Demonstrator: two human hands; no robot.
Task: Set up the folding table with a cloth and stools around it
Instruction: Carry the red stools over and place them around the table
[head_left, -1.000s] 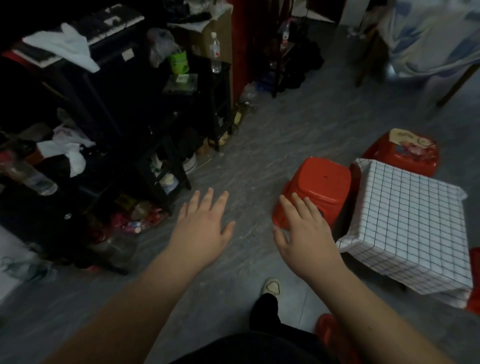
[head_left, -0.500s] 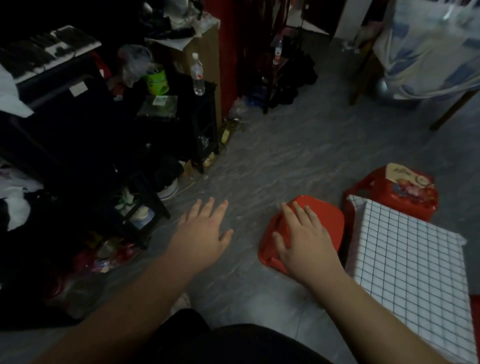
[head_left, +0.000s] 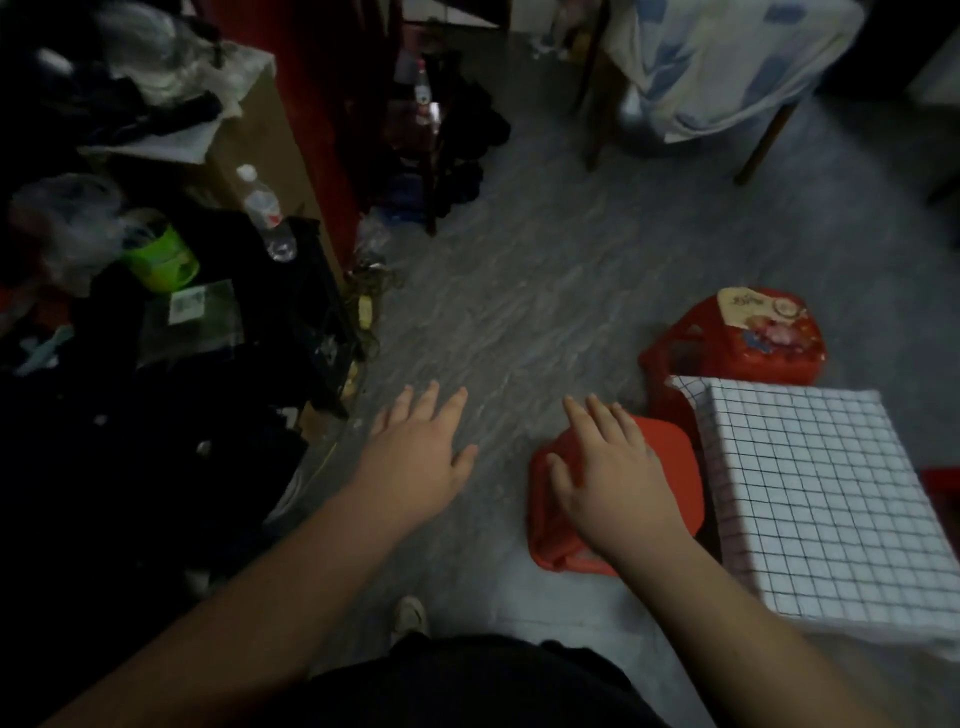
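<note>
A low folding table under a white checked cloth (head_left: 810, 499) stands on the grey floor at the right. A plain red stool (head_left: 670, 467) stands against its left side. My right hand (head_left: 608, 478) hovers over that stool's seat with fingers straight, holding nothing; whether it touches the seat is unclear. My left hand (head_left: 415, 457) is held flat above the bare floor, fingers spread. A second red stool (head_left: 748, 338) with a picture on its seat stands behind the table. A sliver of red (head_left: 943, 480) shows at the table's right edge.
A cluttered dark shelf (head_left: 311, 291) with a water bottle (head_left: 265, 213) and a green cup (head_left: 161, 260) fills the left side. A wooden table under a blue-and-white cloth (head_left: 727, 57) stands at the back right. My shoe (head_left: 408, 616) is on the floor below.
The view has shifted up and to the right, so the stool and table sit lower and nearer. Both hands stay flat and empty, the right one over the plain stool.
</note>
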